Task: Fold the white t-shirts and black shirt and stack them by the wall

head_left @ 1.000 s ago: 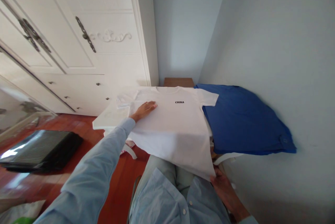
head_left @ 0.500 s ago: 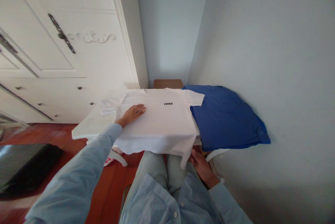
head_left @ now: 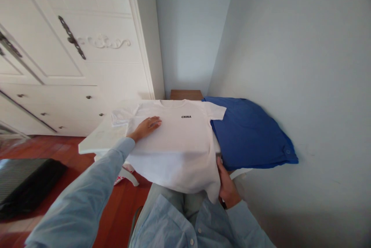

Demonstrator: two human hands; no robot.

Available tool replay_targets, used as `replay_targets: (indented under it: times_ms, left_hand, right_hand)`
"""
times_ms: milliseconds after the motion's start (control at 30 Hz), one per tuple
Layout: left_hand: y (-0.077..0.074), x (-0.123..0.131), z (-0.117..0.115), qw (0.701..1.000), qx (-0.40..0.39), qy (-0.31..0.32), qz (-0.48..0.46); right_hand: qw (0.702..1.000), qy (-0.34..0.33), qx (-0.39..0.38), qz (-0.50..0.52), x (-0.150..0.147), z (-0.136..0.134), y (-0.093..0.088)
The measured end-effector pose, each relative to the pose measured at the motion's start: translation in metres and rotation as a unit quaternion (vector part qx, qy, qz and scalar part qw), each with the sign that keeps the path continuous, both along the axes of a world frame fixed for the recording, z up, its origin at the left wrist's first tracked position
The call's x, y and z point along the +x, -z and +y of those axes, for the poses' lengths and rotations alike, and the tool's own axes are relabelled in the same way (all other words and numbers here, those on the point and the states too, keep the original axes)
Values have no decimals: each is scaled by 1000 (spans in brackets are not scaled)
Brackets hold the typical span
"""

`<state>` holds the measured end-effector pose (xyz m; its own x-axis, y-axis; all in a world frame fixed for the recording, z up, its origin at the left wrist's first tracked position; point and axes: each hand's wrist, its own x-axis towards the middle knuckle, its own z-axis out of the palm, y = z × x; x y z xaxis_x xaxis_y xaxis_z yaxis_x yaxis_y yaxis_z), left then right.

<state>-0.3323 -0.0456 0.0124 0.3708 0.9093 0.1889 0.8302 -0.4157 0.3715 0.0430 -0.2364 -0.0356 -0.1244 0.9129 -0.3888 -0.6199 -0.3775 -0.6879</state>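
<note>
A white T-shirt (head_left: 174, 136) with "CHINA" printed on its chest lies spread over a white table (head_left: 97, 138), its lower part hanging past the near edge above my lap. My left hand (head_left: 147, 127) rests flat on the shirt's left chest, fingers stretched out and palm down. At the lower right side of the shirt, my right hand (head_left: 227, 184) holds the edge near the hem; some of its fingers are hidden by the cloth. Blue folded cloth (head_left: 249, 136) with a button lies right of the shirt, partly beneath its right sleeve.
A white wardrobe (head_left: 116, 74) with drawers stands at the left, and pale walls (head_left: 284, 66) close in behind and at right. A brown wooden piece (head_left: 186, 94) stands behind the table. A black item (head_left: 31, 186) lies on the red-brown floor (head_left: 113, 217).
My right hand has moved up slightly and taken the shirt's lower right edge. The hanging part is now spread wider and reaches lower over my lap. My left hand has stayed in place.
</note>
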Motion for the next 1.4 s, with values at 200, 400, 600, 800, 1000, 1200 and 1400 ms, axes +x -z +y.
replay_targets:
  times_ms: [200,400,600,800,1000,1200,1400]
  left_hand:
    - [-2,1,-1,1000,-2,0,-7]
    - [-2,0,-1,1000,-2,4,-4]
    - [6,-5,4,1000,6,16,6]
    - [10,-15,6,1000,15,9,12]
    - [6,-19,5,1000,10,16,17]
    - [5,-21,5,999,4,19,28]
    - [4,-29,0,999,3,20,45]
  right_hand:
    - [953,91,91,-275,-3,-8,-2]
    - [890,210,90,-393,7,-20,16]
    - [981,74,78,-163,4,-15,7]
    - [979,-68,54,-185,7,18,-18]
    - [961,-69,56,-261,14,28,-29]
    - [948,26,45,-315,14,8,-13]
    - [951,84,45,-294,10,-3,9]
